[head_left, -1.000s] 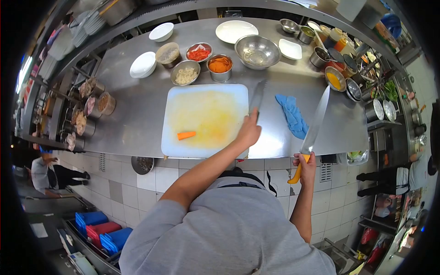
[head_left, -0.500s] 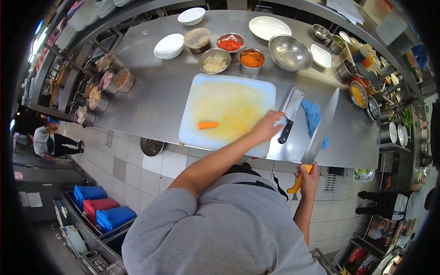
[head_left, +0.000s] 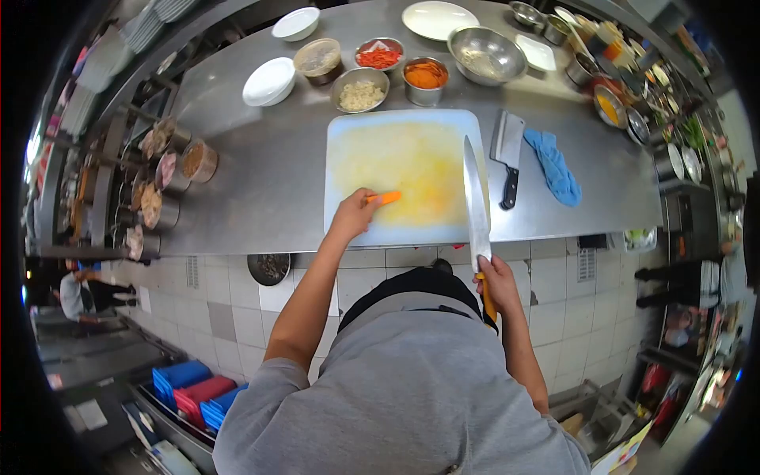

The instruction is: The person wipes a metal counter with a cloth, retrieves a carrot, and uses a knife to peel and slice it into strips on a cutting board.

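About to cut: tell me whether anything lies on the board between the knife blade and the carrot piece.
Nothing visible does. The carrot piece lies under the left hand; the knife in the right hand stands beside it, with bare cutting board between.

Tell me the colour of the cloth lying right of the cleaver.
The cloth is blue, crumpled beside the cleaver; the head view shows it clearly.

A long stainless steel tabletop [head_left: 261, 166] runs across the kitchen; its front is faced with pale square wall tiles [head_left: 372, 277], with a small vent grille [head_left: 587, 264] set into them; a raised steel shelf [head_left: 198, 36] lines the far edge; round metal containers [head_left: 162, 186] sit in a rack at the left end; blue and red crates [head_left: 198, 393] rest low on the floor at the left; another person [head_left: 83, 294] stands far left; light is bright and even
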A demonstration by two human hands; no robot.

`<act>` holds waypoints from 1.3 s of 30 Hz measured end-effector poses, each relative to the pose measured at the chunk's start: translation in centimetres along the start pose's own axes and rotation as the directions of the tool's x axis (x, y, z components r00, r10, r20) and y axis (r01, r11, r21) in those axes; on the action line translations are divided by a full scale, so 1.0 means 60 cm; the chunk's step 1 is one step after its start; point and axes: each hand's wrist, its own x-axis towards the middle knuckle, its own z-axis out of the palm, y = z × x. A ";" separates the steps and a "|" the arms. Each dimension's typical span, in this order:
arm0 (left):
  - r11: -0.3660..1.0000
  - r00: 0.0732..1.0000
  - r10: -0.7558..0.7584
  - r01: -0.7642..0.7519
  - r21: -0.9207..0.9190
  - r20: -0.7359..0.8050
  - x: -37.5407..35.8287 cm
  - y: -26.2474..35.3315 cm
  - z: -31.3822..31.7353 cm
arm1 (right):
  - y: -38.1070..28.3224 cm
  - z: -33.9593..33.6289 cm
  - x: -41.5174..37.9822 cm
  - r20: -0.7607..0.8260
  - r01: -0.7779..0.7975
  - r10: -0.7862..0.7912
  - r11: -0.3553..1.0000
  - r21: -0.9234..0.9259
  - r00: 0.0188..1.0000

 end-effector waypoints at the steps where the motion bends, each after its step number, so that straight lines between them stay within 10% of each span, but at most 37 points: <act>1: 0.996 0.996 0.064 -0.067 0.063 0.056 0.016 0.007 0.011 | 0.014 0.014 -0.006 -0.030 -0.005 0.006 1.000 0.018 1.000; 9: 0.968 0.894 0.115 -0.199 0.153 0.432 0.053 0.053 0.085 | 0.076 0.113 -0.035 -0.137 -0.018 0.042 0.985 0.170 0.990; 12: 0.958 0.968 0.168 -0.205 0.201 0.186 0.052 0.065 0.066 | 0.083 0.129 -0.031 -0.182 0.011 0.018 0.988 0.156 0.983; 18: 0.801 0.920 0.075 -0.285 0.526 0.385 0.045 0.088 0.075 | 0.090 0.147 -0.011 -0.221 0.068 -0.037 0.989 0.133 0.975; 39: 0.781 0.880 -0.055 -0.256 0.569 0.471 0.059 0.100 0.107 | 0.093 0.165 0.007 -0.224 0.052 -0.017 0.988 0.147 0.974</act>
